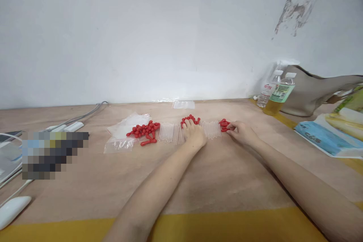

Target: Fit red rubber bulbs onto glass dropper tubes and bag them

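Observation:
My left hand (195, 135) is closed, its fingers curled down at a cluster of red bulb-shaped pieces (190, 117); what lies beneath them is hidden. Just right of it is a row of thin clear tubes (211, 129) side by side. At that row's right end my right hand (241, 133) pinches a red bulb-shaped piece, with several more red pieces (224, 121) stacked there. Left of my left hand lies a second row of clear tubes (168, 132). Beside it a larger heap of red pieces (143, 129) rests partly on clear plastic bags (119, 145).
Another clear bag (183, 104) lies near the wall. Two bottles (279, 94), a grey bag (303, 90) and a blue packet (314, 136) stand or lie on the right. Cables (85, 114), a pixelated object (53, 155) and a white mouse (14, 211) are on the left.

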Available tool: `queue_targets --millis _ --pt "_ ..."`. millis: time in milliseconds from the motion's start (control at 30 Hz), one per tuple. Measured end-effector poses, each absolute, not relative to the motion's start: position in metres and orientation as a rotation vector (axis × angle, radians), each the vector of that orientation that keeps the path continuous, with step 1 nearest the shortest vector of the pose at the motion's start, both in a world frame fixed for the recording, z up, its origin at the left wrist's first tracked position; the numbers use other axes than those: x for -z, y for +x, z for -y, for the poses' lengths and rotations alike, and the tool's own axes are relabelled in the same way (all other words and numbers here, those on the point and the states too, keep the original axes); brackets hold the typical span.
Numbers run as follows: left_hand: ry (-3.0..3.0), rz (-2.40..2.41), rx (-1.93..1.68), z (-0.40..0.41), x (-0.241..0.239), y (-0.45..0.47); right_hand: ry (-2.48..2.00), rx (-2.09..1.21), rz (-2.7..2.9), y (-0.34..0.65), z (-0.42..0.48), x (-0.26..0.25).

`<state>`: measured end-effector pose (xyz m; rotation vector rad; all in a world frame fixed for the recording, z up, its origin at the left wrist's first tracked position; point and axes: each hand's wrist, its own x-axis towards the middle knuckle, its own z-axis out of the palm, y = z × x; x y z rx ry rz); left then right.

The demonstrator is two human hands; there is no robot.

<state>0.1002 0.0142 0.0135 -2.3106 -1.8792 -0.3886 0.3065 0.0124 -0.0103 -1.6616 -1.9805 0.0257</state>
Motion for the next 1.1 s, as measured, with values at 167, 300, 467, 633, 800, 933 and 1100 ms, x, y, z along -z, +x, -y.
queue_targets --millis 167,300,467,633,800,933,1100 --pt "-2.268 2.146 0.235 -0.019 -0.020 0.112 -1.659 -0.012 1.978 0.308 -0.016 0.017" --pt "-2.289 2.174 0.339 -0.025 -0.022 0.109 -1.669 0.059 1.979 0.307 -0.019 0.020" --pt "-2.347 1.963 0.467 -0.015 -0.031 0.086 -1.577 0.177 2.050 0.307 -0.019 0.019" --pt "-2.416 1.527 0.531 0.015 -0.029 0.029 -1.463 0.128 2.018 0.310 -0.014 0.012" --pt "-2.470 1.282 0.527 0.041 -0.009 -0.031 -1.346 -0.043 1.863 0.293 -0.008 0.005" --pt "-2.503 1.246 0.475 0.053 -0.005 -0.048 -1.153 -0.127 1.973 0.255 0.003 0.003" --pt "-2.595 1.269 0.535 0.053 -0.010 -0.034 -1.006 -0.269 2.085 0.209 0.020 0.006"
